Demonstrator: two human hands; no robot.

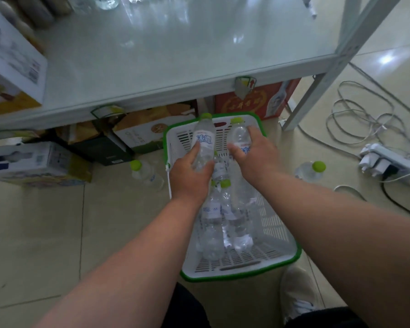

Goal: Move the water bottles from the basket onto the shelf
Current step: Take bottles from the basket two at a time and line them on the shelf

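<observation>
Water bottles (225, 216) lie heaped in the white basket (273, 230) on the floor, just in front of the shelf (166, 50). My left hand (191, 177) grips one bottle (202, 140) above the basket's far end; my right hand (255, 155) grips a second bottle (240, 134) beside it. Two loose bottles (146, 174) lie on the floor, one either side of the basket.
</observation>
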